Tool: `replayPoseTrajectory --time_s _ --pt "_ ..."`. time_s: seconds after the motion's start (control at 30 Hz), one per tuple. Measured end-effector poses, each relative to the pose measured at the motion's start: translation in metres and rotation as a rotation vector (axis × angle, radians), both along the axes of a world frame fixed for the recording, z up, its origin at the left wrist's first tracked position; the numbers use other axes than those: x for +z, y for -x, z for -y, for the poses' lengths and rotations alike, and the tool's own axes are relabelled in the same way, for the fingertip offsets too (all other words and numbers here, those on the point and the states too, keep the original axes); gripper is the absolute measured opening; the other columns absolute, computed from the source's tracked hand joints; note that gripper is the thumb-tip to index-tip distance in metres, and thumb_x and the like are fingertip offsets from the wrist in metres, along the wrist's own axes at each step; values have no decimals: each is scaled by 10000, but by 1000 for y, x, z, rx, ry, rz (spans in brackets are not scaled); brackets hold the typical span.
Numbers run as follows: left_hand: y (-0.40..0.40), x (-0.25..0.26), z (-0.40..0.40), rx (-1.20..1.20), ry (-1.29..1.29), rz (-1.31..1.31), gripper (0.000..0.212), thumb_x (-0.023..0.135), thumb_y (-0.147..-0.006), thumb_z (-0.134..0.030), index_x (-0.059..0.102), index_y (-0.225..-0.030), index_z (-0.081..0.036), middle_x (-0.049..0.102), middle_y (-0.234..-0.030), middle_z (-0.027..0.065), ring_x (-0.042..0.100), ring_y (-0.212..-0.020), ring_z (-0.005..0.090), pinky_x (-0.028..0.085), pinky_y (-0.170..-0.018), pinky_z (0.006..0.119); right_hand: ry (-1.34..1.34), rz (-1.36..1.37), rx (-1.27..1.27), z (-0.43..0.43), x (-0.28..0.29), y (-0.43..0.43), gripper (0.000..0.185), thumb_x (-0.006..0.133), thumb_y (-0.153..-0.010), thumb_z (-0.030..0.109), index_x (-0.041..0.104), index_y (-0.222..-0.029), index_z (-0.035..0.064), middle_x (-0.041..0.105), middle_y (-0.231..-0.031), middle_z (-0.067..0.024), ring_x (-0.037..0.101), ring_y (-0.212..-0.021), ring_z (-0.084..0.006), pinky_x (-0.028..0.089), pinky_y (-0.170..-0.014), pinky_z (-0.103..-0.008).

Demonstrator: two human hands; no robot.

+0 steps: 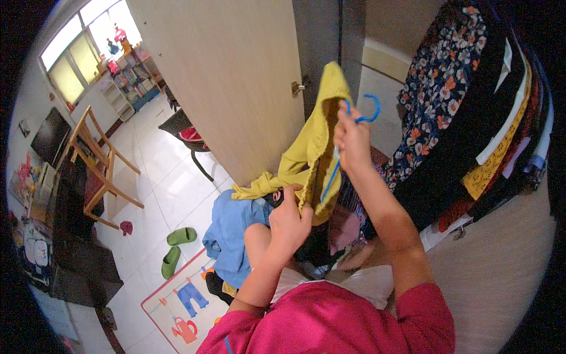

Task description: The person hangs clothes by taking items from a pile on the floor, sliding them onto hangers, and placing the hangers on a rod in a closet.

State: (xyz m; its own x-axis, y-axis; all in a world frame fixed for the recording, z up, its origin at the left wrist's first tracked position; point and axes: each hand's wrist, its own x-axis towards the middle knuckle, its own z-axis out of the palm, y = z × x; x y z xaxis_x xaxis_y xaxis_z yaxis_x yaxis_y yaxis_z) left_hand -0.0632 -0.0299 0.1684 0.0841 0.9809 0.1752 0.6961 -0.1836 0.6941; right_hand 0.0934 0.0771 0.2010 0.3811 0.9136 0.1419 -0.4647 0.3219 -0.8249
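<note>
A yellow garment [305, 150] with a gathered, elastic-looking edge hangs stretched in front of me. My left hand [289, 221] grips its lower edge. Higher up, my right hand [352, 137] is closed around a blue clothes hanger [376, 108] at the base of its hook. One blue arm of the hanger runs down into the garment's opening; its other arm is hidden. The garment's top rises beside my right hand, and I cannot tell whether those fingers also pinch the cloth. Below my left hand lies a light blue garment [234, 230].
A wooden door [230, 79] with a metal handle stands ahead. Clothes hang on the right, among them a floral garment [437, 88]. Left are green slippers [181, 236], a printed mat [177, 309], a wooden chair [104, 163] and a black chair [185, 128].
</note>
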Motion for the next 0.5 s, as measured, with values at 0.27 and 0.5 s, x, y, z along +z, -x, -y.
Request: replayPoseTrajectory --time_s 0.27,0.5 --pt "52 37 -60 46 -861 -26 506 654 -738 -166 454 -1188 -54 516 -1094 169 538 -941 339 457 -782 384 76 916 464 34 82 -38 221 574 -843 267 612 -859 50 509 -617 36 431 -514 -44 350 -461 -206" --pt "58 150 -105 -279 -816 68 246 627 -770 -143 580 -990 -46 604 -773 138 605 -717 275 477 -657 337 -310 1629 153 61 244 -61 223 653 -754 249 639 -827 39 549 -662 34 487 -619 -58 391 -564 -201"
